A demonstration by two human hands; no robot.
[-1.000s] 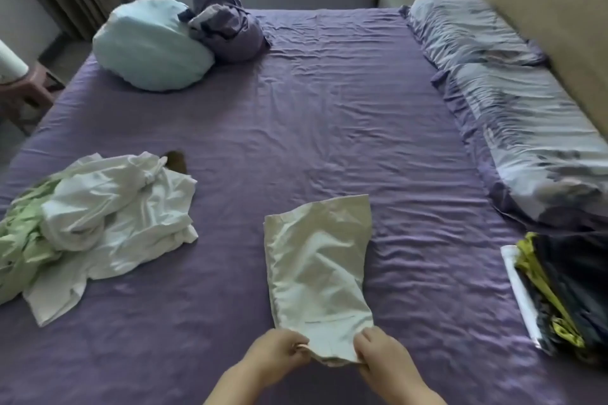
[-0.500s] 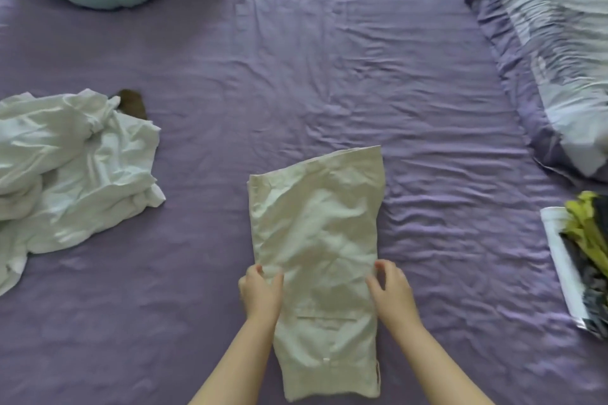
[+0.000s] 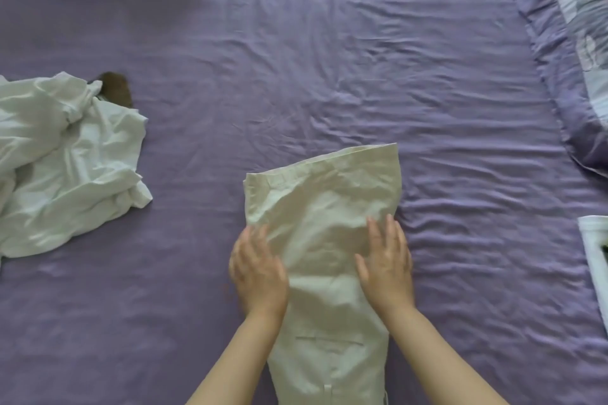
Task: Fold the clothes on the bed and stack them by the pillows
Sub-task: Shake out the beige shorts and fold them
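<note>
On purple bedsheet (image 3: 329, 59), left hand (image 3: 258, 268) and right hand (image 3: 385, 260) press flat on cream trousers (image 3: 324, 207).

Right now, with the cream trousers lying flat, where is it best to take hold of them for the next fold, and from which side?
Probably at the far hem, pinching its two corners from the outer sides. The cream trousers lie lengthwise, that end is free, and both hands rest flat just below it.

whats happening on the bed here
A person is folding laundry on a purple bed sheet. Both hands lie flat on a cream pair of trousers, the left hand on its left edge and the right hand on its right. A rumpled white pile of clothes waits at the left, and a pillow lies at the right.
</note>
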